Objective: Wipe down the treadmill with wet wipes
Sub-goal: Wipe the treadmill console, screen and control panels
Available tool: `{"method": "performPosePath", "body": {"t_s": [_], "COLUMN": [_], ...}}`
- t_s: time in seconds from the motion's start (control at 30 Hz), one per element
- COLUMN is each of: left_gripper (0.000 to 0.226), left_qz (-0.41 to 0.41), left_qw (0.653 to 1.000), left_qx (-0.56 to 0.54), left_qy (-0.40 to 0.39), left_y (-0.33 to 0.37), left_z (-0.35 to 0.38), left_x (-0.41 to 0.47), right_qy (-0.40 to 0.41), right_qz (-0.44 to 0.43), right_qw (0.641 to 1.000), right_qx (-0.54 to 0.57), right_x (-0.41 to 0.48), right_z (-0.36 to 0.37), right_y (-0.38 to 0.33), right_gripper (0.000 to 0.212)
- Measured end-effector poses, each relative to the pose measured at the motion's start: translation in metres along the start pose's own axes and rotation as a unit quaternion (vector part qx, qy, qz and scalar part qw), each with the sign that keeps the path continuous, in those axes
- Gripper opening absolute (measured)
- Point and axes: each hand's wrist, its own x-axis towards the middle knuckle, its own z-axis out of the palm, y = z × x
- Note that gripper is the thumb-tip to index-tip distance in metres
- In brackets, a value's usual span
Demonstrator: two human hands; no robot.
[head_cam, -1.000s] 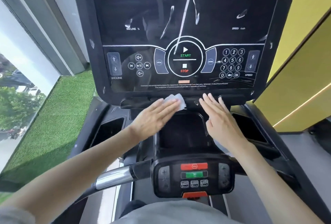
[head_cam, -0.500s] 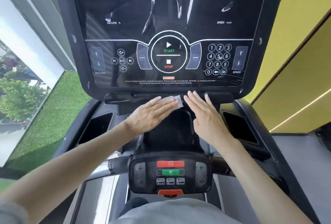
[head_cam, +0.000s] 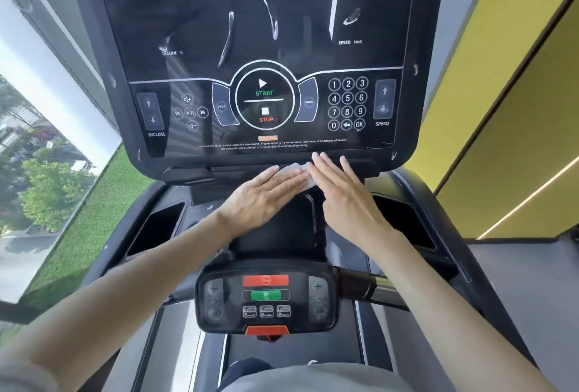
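Pressing wet wipe (head_cam: 297, 174) under left hand (head_cam: 266, 196), right hand (head_cam: 347, 200) beside

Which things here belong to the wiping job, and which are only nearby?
Belong: wet wipe, left hand, right hand, treadmill screen, small control panel.
Only nearby: yellow wall, green turf, window.
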Motion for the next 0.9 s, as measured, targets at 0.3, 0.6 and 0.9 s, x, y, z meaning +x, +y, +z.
{"method": "performPosePath", "body": {"t_s": [0.3, 0.6, 0.9], "left_gripper": [0.053, 0.06, 0.051], "left_qz": [-0.022, 0.036, 0.101], "left_qw": [1.0, 0.999, 0.994], "left_qx": [0.004, 0.007, 0.038], "left_qy": [-0.01, -0.036, 0.001], "left_y": [-0.003, -0.045, -0.029], "left_z": [-0.004, -0.01, 0.0], "left_x": [-0.02, -0.048, 0.008], "right_qy": [0.001, -0.004, 0.007], "right_qz": [0.097, 0.111, 0.109], "right_qw": [0.994, 0.993, 0.994], "right_qx": [-0.056, -0.041, -0.013], "right_x": [-0.021, -0.022, -0.021], "right_z": [-0.01, -0.012, -0.013], "right_y": [0.037, 0.038, 0.041], "right_gripper": [0.067, 0.068, 0.068]}}
